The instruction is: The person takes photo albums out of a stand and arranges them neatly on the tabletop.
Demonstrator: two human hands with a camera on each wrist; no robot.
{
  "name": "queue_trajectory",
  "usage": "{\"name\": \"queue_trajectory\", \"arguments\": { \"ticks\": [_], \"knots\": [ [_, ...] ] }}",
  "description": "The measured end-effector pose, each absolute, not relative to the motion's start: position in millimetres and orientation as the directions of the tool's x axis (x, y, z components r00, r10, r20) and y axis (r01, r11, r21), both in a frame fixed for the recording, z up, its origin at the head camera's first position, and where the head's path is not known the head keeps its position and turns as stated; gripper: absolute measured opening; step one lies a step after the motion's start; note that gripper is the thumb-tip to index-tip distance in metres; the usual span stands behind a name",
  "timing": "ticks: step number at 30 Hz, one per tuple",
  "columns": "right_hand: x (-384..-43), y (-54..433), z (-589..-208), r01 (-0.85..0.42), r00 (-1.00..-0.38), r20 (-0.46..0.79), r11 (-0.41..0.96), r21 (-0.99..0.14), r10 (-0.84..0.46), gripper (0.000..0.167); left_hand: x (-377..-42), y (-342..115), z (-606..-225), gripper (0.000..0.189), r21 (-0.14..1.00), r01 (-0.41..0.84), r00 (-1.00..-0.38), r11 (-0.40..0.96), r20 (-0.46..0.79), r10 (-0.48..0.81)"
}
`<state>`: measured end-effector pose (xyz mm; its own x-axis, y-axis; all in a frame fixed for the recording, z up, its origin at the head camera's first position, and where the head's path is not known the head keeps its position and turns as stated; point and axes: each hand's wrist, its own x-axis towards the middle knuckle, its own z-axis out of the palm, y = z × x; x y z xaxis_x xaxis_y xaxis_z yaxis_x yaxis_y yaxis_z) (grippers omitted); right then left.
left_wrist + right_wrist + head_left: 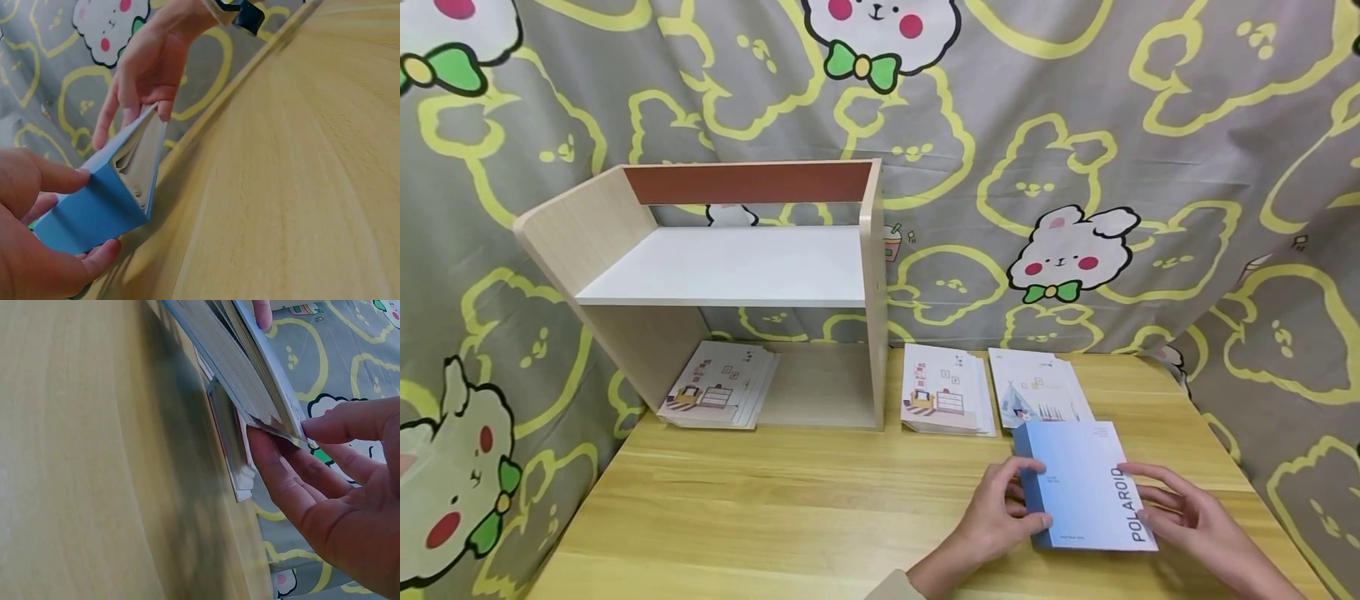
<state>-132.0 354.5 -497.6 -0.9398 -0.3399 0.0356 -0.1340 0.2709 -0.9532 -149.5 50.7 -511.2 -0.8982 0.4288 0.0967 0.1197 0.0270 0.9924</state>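
Observation:
A pale blue photo album with "POLAROID" printed along one side is held between both hands, tilted over the right part of the table. My left hand grips its thick blue spine, with the thumb and fingers on opposite edges, as the left wrist view also shows. On the opposite side, my right hand pinches the open page edge near a corner. In the right wrist view, the pages of the album fan slightly between the covers, and the right hand's thumb and fingers meet at the covers' corner.
A two-level wooden shelf stands at the back left, with a pile of illustrated booklets on its lower level. Right of it on the wooden table lie two more piles, one middle and one right. A patterned curtain hangs behind.

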Motion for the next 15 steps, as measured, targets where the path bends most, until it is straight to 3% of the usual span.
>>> {"name": "queue_trajectory", "arguments": {
  "ticks": [15],
  "knots": [
    [-132.2, 357.2, -505.4, -0.065, -0.939, -0.037, 0.281, -0.958, -0.342, 0.052, -151.2, 54.7, -517.4, 0.051, 0.992, 0.09, -0.908, 0.086, 0.046, 0.417]
  ]
}}
